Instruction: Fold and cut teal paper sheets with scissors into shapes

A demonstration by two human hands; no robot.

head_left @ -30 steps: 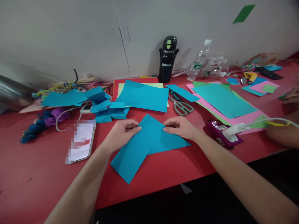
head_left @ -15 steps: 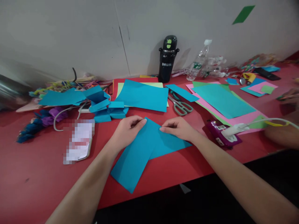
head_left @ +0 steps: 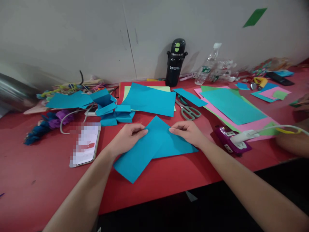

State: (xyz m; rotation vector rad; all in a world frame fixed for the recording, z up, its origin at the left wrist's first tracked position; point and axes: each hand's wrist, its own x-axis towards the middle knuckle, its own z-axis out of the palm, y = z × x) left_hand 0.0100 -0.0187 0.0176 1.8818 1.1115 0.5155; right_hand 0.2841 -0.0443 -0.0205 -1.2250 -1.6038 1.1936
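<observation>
A sheet of blue paper (head_left: 154,140) lies folded over itself near the table's front edge, its peak pointing away from me and two flaps spreading toward me. My left hand (head_left: 129,137) pinches its left slanted edge between thumb and fingers. On the opposite slope, my right hand (head_left: 185,132) grips the right edge the same way. Behind my left hand sits a folded blue paper piece (head_left: 113,111) with several box-like flaps. Grey-handled scissors (head_left: 190,111) rest beyond my right hand, partly under a blue paper strip (head_left: 190,97).
A phone (head_left: 87,145) lies to the left. Stacked coloured sheets (head_left: 231,104) and a purple power adapter (head_left: 231,140) with a white plug are on the right. A black bottle (head_left: 176,64) and a plastic bottle (head_left: 207,66) stand by the wall. Another person's arm (head_left: 293,140) shows at far right.
My left hand has slid down from the peak along the left edge, leaving the tip uncovered. The left flap has swung outward and its lower end has moved away from me.
</observation>
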